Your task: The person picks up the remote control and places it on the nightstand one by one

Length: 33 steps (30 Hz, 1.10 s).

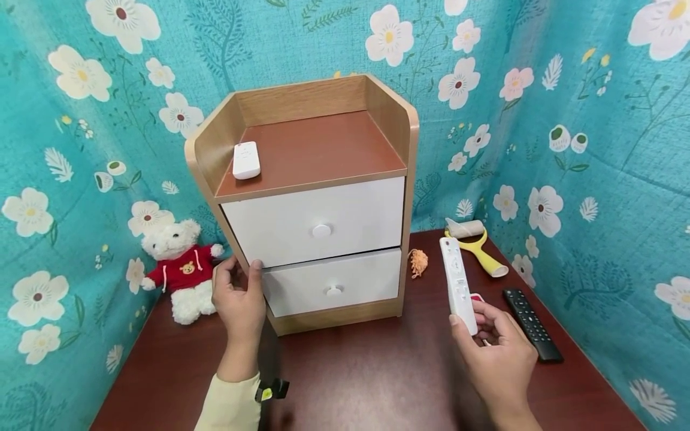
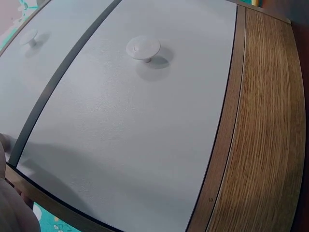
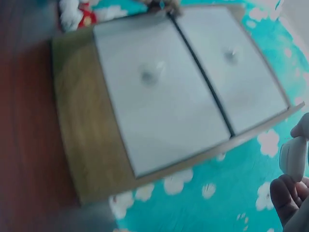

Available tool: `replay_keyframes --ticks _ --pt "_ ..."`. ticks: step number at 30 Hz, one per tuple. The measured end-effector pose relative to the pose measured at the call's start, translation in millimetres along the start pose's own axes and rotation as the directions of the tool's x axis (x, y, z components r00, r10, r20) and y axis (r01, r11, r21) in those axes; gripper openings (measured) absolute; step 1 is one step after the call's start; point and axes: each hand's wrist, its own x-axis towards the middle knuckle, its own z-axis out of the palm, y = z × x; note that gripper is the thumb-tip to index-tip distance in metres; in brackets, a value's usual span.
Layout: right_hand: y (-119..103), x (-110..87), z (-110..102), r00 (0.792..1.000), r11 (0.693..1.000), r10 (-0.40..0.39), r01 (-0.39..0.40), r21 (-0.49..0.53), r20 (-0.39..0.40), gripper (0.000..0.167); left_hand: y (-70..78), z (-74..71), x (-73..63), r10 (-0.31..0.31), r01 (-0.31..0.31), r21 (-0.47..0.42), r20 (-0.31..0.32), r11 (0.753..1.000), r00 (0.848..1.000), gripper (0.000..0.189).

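Observation:
A small wooden cabinet with two white drawers stands in the middle of the table. My left hand grips its left side edge, thumb on the front near the seam between the upper drawer and the lower drawer. Both drawers have round white knobs and look pushed in. To the right of the cabinet, my right hand holds a slim white remote control by its lower end, buttons facing up. In the right wrist view, only the end of the remote shows between thumb and fingers.
A shorter white remote lies on the cabinet's top shelf. At left sits a white teddy bear in red. To the right lie an orange yarn ball, a yellow-handled lint roller and a black remote. Floral curtains surround the table.

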Motion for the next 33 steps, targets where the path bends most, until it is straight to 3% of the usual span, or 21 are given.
replay_keyframes --ticks 5,17,23,33 --pt "-27.4 4.3 0.7 0.998 0.993 -0.025 0.019 0.113 0.055 0.042 -0.8 1.9 0.7 0.002 -0.002 -0.006 -0.004 1.0 1.0 0.038" --pt "-86.7 31.8 22.2 0.959 0.926 -0.273 0.241 0.289 0.076 0.038 -2.6 2.3 1.4 -0.002 0.002 0.002 -0.013 1.0 1.0 0.037" --pt "-120.5 53.7 33.6 0.93 0.892 -0.352 0.3 0.339 0.104 0.035 -2.4 0.6 0.4 -0.013 0.013 0.009 -0.006 1.0 1.0 0.038" --pt "-179.4 89.5 66.7 0.896 0.89 -0.396 0.321 0.324 0.202 0.036 -3.6 0.1 1.3 0.001 -0.001 0.011 -0.005 1.0 1.0 0.038"
